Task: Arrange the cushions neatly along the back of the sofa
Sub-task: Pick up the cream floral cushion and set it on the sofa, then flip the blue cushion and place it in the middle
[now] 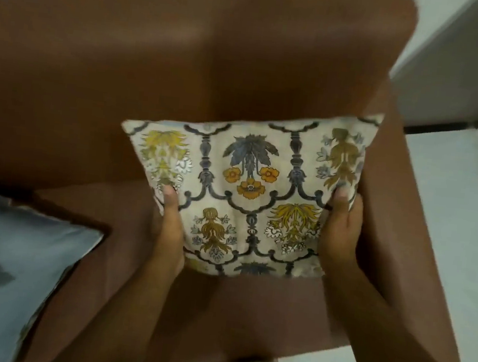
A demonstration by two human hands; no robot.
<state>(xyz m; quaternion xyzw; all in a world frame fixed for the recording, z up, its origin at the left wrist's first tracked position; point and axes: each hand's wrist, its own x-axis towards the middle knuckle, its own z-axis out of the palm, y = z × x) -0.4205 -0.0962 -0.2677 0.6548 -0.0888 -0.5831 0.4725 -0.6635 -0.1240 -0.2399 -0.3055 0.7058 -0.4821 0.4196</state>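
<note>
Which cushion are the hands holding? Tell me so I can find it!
Find the brown sofa. Near its right end, the left hand and right hand grip the flowery cushion. It has yellow, orange and blue flowers, unlike the plain grey-blue cushion at left.

The brown sofa (124, 80) backrest runs bare along the far side, from the far left to its right end, with nothing leaning on it. The patterned cushion (247, 199), held by the left hand (168, 226) and right hand (341, 235), fills the right part of the seat, close to the right armrest (398, 227). A grey cushion (11, 260) covers the near left. Between the two cushions a strip of bare seat runs back to the backrest.
</note>
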